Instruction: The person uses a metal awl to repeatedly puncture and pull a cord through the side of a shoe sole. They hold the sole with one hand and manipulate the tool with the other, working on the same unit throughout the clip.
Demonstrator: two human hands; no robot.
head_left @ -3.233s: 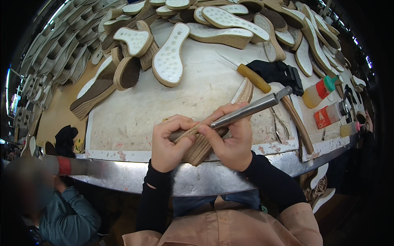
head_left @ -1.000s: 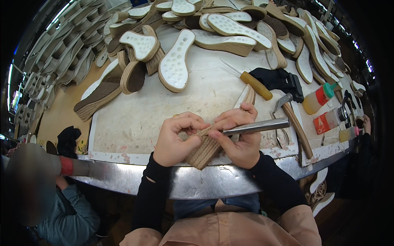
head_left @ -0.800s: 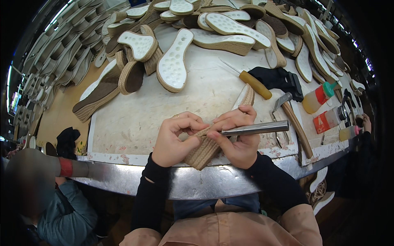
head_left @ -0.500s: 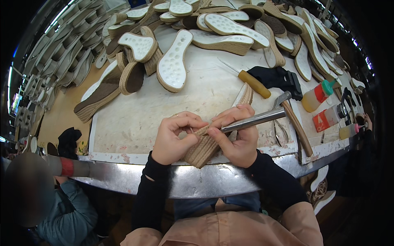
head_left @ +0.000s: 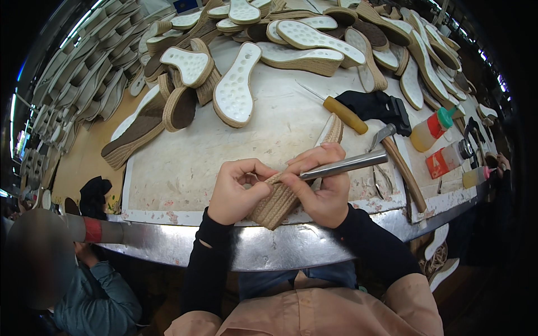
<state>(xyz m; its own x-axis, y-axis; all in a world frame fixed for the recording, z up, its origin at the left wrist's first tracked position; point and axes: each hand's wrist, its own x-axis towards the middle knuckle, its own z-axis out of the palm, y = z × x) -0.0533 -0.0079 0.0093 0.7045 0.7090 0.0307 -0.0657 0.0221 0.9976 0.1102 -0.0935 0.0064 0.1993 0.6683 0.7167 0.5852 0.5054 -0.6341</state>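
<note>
A wedge shoe sole (head_left: 274, 209) wrapped in tan braided rope stands tilted over the front edge of the worktable, its white-topped toe pointing away. My left hand (head_left: 236, 193) is closed in a pinch on the braid at the sole's upper edge. On the other side, my right hand (head_left: 326, 197) has its thumb and fingers around the sole. The same hand also keeps a smooth metal-handled tool (head_left: 352, 164), which sticks out to the right; its working end is hidden by the fingers. Both sets of fingertips nearly meet at the braid.
Wedge soles (head_left: 238, 84) crowd the table's far side. To the right lie a yellow-handled awl (head_left: 346, 115), a black cloth-like item (head_left: 364, 105), a hammer (head_left: 404, 175), pliers-like metal tool (head_left: 383, 182) and glue bottles (head_left: 431, 130). Co-workers sit at left (head_left: 101, 297) and far right.
Both hands stay at nearly the same spot on the braid, with only slight finger movement. The left co-worker's arm has shifted. The whole view has moved slightly.
</note>
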